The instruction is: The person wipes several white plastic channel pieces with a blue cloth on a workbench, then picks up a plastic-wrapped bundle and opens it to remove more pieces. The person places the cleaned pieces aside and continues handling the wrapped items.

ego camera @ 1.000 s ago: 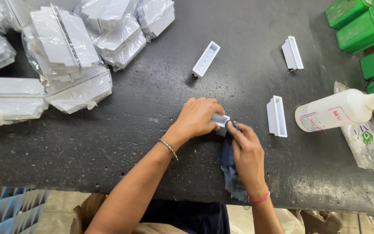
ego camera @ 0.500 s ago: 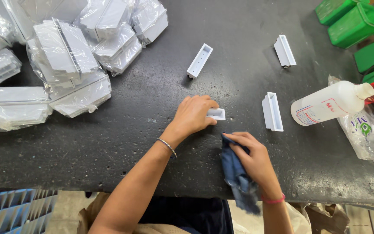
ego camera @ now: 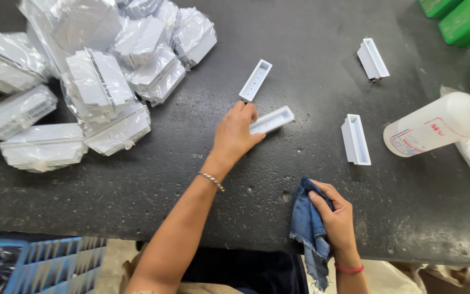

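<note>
My left hand (ego camera: 236, 132) reaches out over the dark table (ego camera: 137, 179) and grips a long white plastic trough piece (ego camera: 274, 118) by its near end. Just beyond it lies a second white trough piece (ego camera: 255, 80), flat on the table. My right hand (ego camera: 334, 215) rests near the table's front edge, closed on a blue denim cloth (ego camera: 307, 226) that hangs over the edge. A bracelet sits on my left wrist and a pink band on my right.
Two more white trough pieces lie at right (ego camera: 356, 139) and back right (ego camera: 372, 59). A white squeeze bottle (ego camera: 436, 124) lies on its side at the right. Bagged white parts (ego camera: 99, 87) pile up at back left. Green boxes (ego camera: 466, 19) sit top right; a blue crate (ego camera: 44, 264) stands below the table.
My left hand has carried the white piece away from my body toward the other piece. My right hand has pulled back to the front edge with the cloth.
</note>
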